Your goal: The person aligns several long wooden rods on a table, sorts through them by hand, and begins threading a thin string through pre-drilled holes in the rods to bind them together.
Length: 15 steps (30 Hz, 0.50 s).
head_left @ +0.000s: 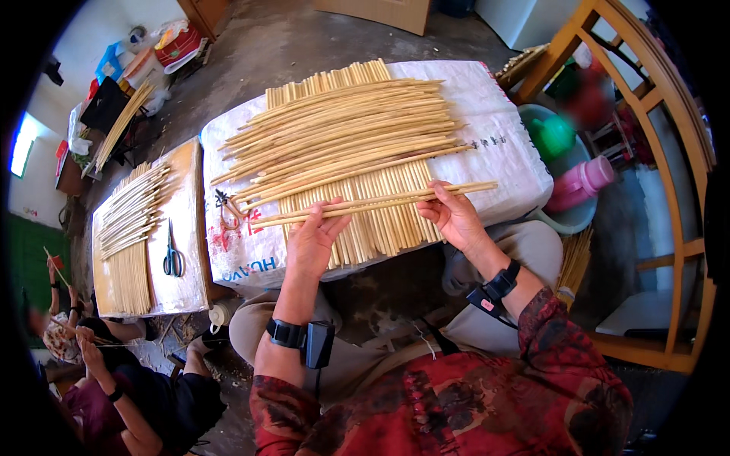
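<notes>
Two or so pale straw-coloured stalks (pixel 380 199) lie crosswise between my hands, above the near edge of the covered table. Toward their left end, my left hand (pixel 314 232) is closed round them with the thumb on top. My right hand (pixel 455 215) pinches them nearer the right end between thumb and fingers. Below and behind them, a layer of upright stalks (pixel 380 242) stands side by side on the white sheet (pixel 498 171). Across that layer rests a broad pile of long crosswise stalks (pixel 350 133).
On the left, a second table (pixel 186 289) bears more stalks (pixel 133 220) and black-handled scissors (pixel 173 258). Co-workers (pixel 129 395) sit at the lower left. To the right are a basin (pixel 566 216) with a pink container (pixel 582 182) and a wooden frame (pixel 654 129).
</notes>
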Tool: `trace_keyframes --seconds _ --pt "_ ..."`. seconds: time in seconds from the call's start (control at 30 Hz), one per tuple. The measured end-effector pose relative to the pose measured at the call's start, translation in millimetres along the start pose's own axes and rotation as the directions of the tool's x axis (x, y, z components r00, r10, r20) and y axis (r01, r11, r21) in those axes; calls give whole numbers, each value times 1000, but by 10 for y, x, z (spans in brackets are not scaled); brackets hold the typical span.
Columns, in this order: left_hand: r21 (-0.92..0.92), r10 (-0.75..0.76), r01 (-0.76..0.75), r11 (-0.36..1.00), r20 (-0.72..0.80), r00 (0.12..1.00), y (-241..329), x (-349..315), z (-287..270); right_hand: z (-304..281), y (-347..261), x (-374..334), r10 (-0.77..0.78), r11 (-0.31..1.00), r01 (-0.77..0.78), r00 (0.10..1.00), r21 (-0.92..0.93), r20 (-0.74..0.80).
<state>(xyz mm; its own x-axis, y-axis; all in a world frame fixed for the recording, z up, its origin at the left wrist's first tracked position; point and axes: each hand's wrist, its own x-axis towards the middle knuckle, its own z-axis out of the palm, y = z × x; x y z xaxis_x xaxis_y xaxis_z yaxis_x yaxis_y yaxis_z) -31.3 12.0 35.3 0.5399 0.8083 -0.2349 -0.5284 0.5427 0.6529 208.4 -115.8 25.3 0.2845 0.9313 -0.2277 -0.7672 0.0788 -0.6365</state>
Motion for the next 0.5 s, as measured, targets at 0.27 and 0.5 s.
trace_keyframes --seconds 0.27,0.5 --pt "30 -11 10 999 24 1000 -19 -14 48 -76 47 1 19 998 -15 997 63 -70" --pt "26 -53 53 998 4 999 -44 -4 -8 -66 -26 -13 24 1000 -23 999 19 -40"
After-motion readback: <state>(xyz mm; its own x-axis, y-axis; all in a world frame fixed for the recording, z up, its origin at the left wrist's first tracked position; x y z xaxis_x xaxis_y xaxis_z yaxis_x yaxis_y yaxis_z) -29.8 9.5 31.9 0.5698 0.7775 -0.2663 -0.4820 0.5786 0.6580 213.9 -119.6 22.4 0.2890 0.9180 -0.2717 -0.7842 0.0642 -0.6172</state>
